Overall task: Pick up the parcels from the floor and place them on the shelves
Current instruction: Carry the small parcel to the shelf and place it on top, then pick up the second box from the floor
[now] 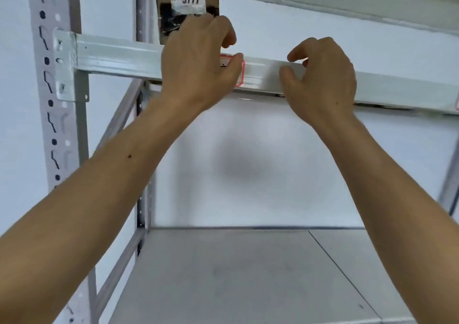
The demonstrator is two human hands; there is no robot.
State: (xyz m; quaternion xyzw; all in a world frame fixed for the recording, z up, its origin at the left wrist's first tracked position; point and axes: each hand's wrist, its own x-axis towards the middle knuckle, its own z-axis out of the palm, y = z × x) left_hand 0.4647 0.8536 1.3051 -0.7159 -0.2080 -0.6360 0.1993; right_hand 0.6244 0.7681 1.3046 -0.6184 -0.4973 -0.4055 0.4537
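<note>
Storeroom or small warehouse, grey boltless steel rack (pixel 59 100) with slotted uprights, horizontal beam (pixel 119 59) carrying a red-bordered label (pixel 239 71), bare metal shelf (pixel 223 274), brown parcel (pixel 186 8) with printed number sticker, plain white wall (pixel 273 162)

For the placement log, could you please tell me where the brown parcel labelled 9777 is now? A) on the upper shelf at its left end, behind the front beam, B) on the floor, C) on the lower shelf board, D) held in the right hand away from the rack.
A: the brown parcel stands on the upper shelf beside the left rear post, behind the front beam, with the left hand in front of it.
</note>
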